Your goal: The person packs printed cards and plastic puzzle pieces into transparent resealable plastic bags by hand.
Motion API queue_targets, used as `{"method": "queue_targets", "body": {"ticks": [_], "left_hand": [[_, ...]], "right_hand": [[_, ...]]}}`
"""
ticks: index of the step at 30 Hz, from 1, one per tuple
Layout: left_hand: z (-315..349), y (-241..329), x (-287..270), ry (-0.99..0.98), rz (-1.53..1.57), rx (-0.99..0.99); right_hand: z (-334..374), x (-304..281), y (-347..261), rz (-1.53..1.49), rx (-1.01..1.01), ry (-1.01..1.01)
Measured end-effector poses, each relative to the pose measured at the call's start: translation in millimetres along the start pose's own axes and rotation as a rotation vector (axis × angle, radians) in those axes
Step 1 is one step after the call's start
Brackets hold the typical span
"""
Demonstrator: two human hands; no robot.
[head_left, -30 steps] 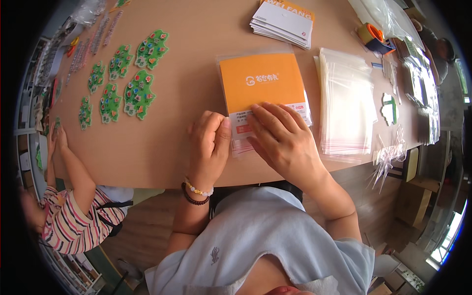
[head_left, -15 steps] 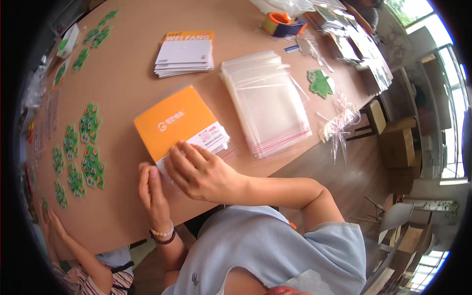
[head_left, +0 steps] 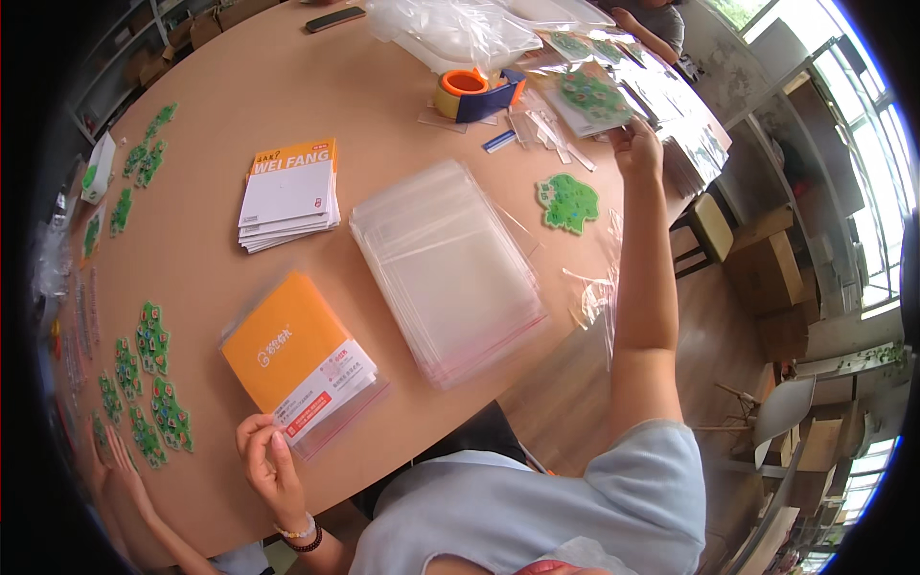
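An orange card [head_left: 285, 331] with a white printed strip [head_left: 329, 388] lies in a clear plastic bag [head_left: 335, 436] at the front of the table. My left hand [head_left: 270, 463] pinches the bag's near left corner. Far to the right, my outstretched right hand [head_left: 636, 150] grips the corner of a flat white packet [head_left: 586, 103] showing a green leafy-shaped piece, beside the pile there. A stack of clear plastic bags [head_left: 450, 273] is right of the orange card. A loose green cutout [head_left: 569, 203] rests between those bags and my right arm.
White cards [head_left: 286, 199] are stacked behind the orange one. A tape dispenser [head_left: 471, 94] stands farther back, near plastic wrap [head_left: 450, 29]. Several green cutouts [head_left: 151, 338] lie at left, near another person's hands [head_left: 125, 474]. Shiny packets [head_left: 695, 144] pile up along the right edge.
My right hand has left the orange card and reached far right to a packet in the pile. My left hand stays at the bag's corner. The view has shifted.
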State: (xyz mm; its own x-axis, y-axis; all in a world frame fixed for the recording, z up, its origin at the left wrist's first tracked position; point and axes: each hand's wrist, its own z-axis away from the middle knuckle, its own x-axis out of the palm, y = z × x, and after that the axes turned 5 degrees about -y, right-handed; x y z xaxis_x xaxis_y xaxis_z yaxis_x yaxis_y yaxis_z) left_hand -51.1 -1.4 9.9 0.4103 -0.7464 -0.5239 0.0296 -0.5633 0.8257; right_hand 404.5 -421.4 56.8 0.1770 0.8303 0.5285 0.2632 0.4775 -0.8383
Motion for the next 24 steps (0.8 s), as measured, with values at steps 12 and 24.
{"method": "queue_targets", "body": {"ticks": [12,24], "left_hand": [[2.5,16.1,12.3,0.116,-0.173,-0.12],[-8.2,20.9,16.9,0.127,-0.231,-0.146]], "right_hand": [[-126.8,-76.1,35.4,1.875,-0.319,0.423],[-130.6,-3.7,72.1,2.107,-0.21,-0.067]]}}
